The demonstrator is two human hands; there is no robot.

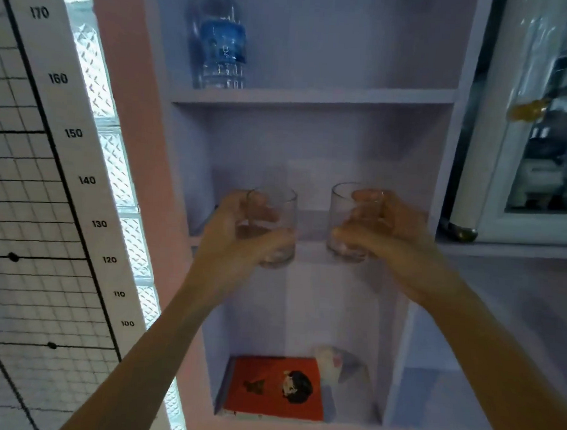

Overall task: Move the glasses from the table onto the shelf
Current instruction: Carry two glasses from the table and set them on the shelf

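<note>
1. Left hand (238,232) — fingers and thumb wrapped round the left glass (284,208), a clear straight-sided tumbler. It is gripped from its outer side and held upright in the air.
2. Right hand (386,233) — wrapped likewise round the right glass (340,204), with the fingertips near the rim and the thumb low on the wall. This glass is also upright.
3. Position of the glasses: both are carried, side by side and apart, at the mouth of the middle compartment. Their bases overlap the front edge of the middle shelf board (310,245) in view. Whether they are over the board or short of it cannot be told.
4. Surroundings: a water bottle (223,47) stands on the shelf above, and an orange book (276,388) lies in the compartment below.
5. Judged stage: final approach, with neither glass set down yet.
6. Hazard, edge strike: a base carried in too low would knock the board's front edge, and smooth glass could slip in the grip.
7. Hazard, early release: a glass let go while only part of its base is on the board would tip and fall toward the book.
8. Hazard, collision: placing both at once in a narrow compartment could clink the glasses together or catch knuckles on the side walls.
</note>
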